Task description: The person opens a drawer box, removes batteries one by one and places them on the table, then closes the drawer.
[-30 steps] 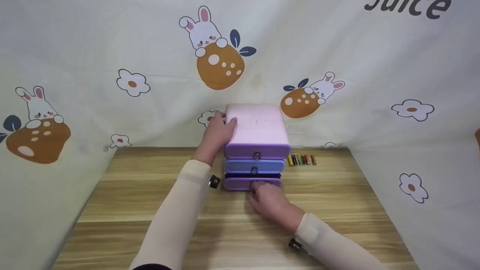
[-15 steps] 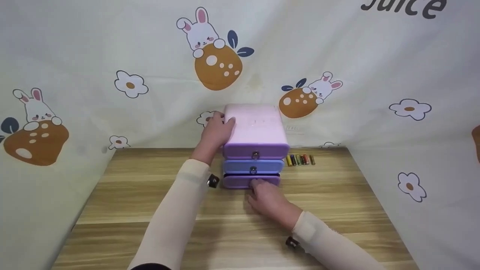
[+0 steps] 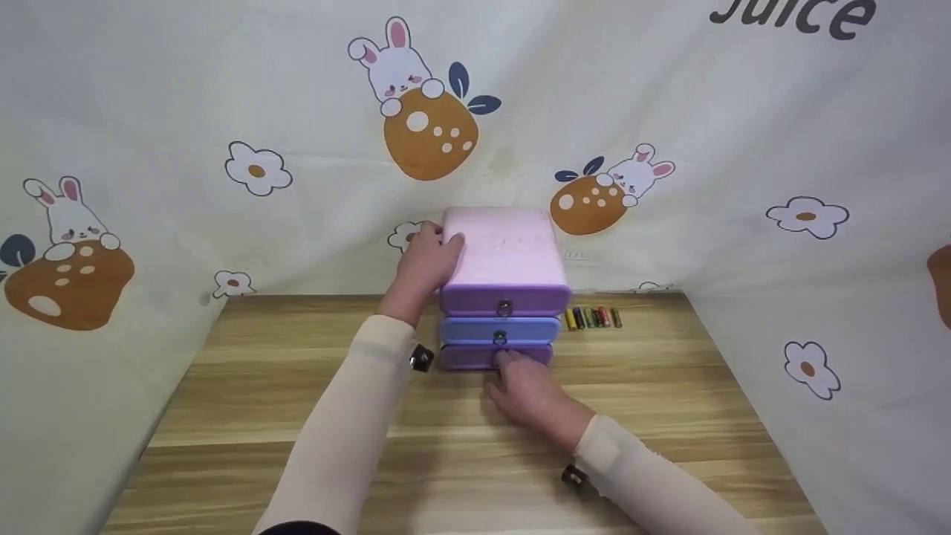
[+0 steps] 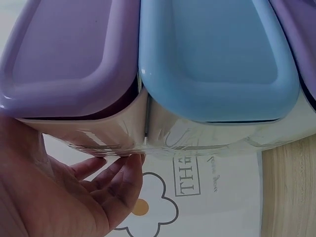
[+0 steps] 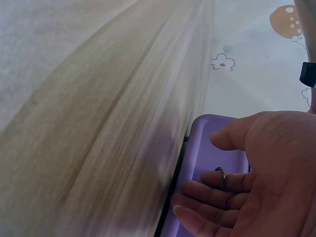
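A small pink cabinet (image 3: 505, 249) stands against the backdrop, with a purple top drawer (image 3: 475, 301), a blue middle drawer (image 4: 217, 54) and a purple bottom drawer (image 5: 212, 131). My left hand (image 3: 427, 260) grips the cabinet's upper left edge, thumb on the top and fingers bent against the side. At the bottom drawer's front is my right hand (image 3: 527, 390). In the right wrist view its thumb is at the drawer's face, and the index finger passes through the metal ring pull (image 5: 222, 176). The other fingers are loosely curled in front. All three drawers appear pushed in.
Several small batteries (image 3: 592, 318) lie in a row on the wooden table (image 3: 297, 416), right of the cabinet. Printed cloth (image 3: 312, 89) with rabbits and flowers hangs behind and at both sides. A small black camera sits on each wrist.
The bottom drawer has slid back into the cabinet, and the dark gap above it has narrowed away. My right hand has moved forward with it; the left hand keeps its place.
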`<state>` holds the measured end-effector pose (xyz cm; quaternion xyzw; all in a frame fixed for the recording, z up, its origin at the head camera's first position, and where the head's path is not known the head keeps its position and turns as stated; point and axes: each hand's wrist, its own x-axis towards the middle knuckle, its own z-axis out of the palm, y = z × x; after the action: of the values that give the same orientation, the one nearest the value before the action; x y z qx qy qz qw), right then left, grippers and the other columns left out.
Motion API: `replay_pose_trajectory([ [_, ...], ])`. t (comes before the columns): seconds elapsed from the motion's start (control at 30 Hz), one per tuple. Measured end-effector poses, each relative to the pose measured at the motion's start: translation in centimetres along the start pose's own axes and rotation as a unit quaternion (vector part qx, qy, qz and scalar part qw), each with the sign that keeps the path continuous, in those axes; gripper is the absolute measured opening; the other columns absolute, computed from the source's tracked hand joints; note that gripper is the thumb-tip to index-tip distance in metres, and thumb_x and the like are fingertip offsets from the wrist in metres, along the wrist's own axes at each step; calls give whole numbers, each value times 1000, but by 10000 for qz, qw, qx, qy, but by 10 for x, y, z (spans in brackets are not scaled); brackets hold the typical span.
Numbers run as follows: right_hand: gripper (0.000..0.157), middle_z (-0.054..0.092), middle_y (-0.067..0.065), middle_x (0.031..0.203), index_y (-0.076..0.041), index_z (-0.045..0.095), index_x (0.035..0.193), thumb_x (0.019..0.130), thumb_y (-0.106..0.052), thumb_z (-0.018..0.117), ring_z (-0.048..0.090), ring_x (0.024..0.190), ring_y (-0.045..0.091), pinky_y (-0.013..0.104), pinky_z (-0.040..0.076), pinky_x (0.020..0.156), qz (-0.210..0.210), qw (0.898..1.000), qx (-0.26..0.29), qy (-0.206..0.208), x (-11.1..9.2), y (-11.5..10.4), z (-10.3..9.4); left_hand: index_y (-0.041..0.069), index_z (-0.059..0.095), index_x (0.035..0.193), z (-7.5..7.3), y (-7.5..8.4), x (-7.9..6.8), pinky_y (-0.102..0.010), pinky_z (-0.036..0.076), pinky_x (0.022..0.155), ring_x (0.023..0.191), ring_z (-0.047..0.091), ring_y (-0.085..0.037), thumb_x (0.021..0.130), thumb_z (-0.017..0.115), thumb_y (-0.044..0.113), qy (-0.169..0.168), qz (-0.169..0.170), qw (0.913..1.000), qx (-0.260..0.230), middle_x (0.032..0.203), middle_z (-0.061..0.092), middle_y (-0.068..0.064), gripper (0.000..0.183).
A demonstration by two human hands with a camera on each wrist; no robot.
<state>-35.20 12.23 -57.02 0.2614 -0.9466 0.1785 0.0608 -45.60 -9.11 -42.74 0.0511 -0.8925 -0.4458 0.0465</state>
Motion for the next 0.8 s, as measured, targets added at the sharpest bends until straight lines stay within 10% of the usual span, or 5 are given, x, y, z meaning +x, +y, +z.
replay_pose_trajectory([
  [0.47, 33, 66, 11, 101, -3, 66, 116, 96, -24, 82, 67, 90, 32, 53, 61, 82, -29, 10000, 80, -46, -2, 11, -1, 3, 49, 154, 3, 1, -4, -53, 46, 116, 138, 60, -37, 111, 50, 55, -18, 103, 9997, -226, 148, 62, -17, 68],
  [0.8, 21, 66, 2, 99, -7, 71, 114, 97, -16, 78, 64, 86, 21, 48, 60, 81, 234, 9956, 850, -313, -35, 34, -31, 0, 50, 156, -11, -29, -9, -52, 43, 120, 142, 57, -38, 114, 42, 51, 143, 400, 9974, -574, 151, 61, -21, 66],
])
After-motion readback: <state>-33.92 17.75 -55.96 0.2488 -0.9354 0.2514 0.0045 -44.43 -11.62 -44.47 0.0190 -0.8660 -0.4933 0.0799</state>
